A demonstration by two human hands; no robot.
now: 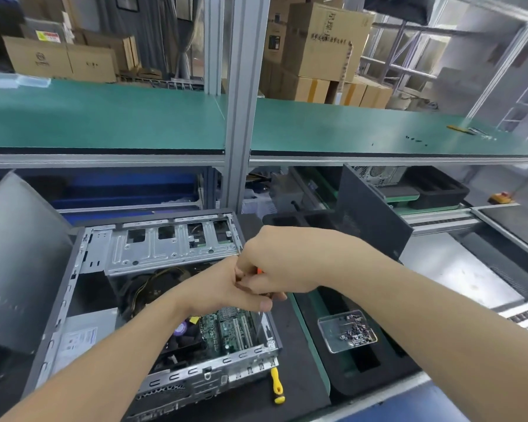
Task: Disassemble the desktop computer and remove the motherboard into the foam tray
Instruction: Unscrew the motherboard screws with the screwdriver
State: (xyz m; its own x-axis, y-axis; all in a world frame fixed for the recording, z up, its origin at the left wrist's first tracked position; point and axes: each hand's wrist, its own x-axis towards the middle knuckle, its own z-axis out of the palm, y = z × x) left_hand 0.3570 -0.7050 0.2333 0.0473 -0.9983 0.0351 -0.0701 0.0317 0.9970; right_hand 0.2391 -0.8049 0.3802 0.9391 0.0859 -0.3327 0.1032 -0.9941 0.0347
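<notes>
An open desktop computer case [110, 257] lies on its side on a black mat, drive cage at the far end. The green motherboard [226, 330] shows inside near the case's front right corner. Both hands meet above it. My right hand [275, 263] grips a screwdriver with an orange handle [259, 271], mostly hidden by fingers. Its metal shaft [260, 322] runs down toward the board's right edge. My left hand [226, 287] pinches the shaft just below the handle. A black foam tray [366, 370] sits to the right of the case.
A clear plastic dish of screws [346, 330] rests on the foam tray. A yellow-handled screwdriver [277, 385] lies by the case's near right corner. The removed dark side panel [16, 263] leans at left. Another computer case [369, 208] stands at the back right, under a green shelf [104, 117].
</notes>
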